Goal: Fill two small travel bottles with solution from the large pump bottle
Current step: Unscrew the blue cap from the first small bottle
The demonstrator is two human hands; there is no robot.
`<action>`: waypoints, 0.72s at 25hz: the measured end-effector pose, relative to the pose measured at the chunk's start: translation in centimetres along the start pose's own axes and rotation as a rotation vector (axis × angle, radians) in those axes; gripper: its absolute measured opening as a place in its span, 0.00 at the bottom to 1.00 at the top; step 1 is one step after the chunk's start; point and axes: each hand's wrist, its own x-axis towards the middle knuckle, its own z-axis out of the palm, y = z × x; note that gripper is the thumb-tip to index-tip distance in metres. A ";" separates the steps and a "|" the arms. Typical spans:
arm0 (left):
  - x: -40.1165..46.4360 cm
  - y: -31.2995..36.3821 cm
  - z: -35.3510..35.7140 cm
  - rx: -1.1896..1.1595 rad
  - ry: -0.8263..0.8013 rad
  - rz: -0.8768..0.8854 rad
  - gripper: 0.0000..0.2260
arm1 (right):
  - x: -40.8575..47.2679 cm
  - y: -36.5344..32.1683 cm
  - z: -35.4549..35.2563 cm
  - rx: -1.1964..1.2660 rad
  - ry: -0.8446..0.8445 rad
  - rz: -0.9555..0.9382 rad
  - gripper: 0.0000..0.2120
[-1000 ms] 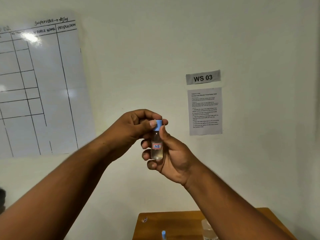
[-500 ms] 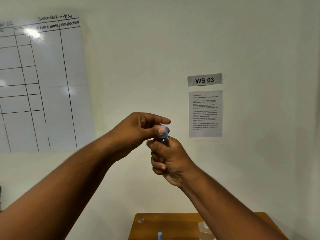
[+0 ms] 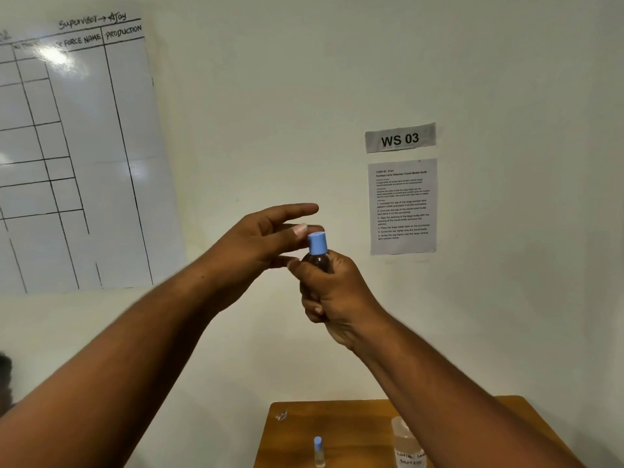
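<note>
Since 0.5 s ago, left hand [image 3: 266, 238] has spread, fingertips just touching blue cap [image 3: 317, 243]. Right hand [image 3: 332, 292] fists travel bottle [image 3: 319, 261], held mid-air. Judged light, slick plastic; grip the body. Fill level hidden. Second travel bottle [image 3: 318, 450] at 6 o'clock; large bottle [image 3: 407, 444] partly cut off.
</note>
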 end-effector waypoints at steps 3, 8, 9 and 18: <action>0.3 -0.2 0.3 0.146 0.092 0.072 0.13 | 0.0 0.5 -0.5 -0.033 0.020 0.001 0.10; 0.8 -1.1 1.1 0.299 -0.029 0.001 0.09 | 0.0 1.4 -1.2 -0.127 0.038 -0.003 0.10; 0.9 -1.4 1.3 0.310 -0.014 0.001 0.07 | -0.1 1.6 -1.5 -0.161 0.048 -0.010 0.10; 2.8 -7.8 3.9 0.131 0.230 -0.015 0.05 | -0.6 5.7 -6.7 -0.247 0.117 -0.040 0.13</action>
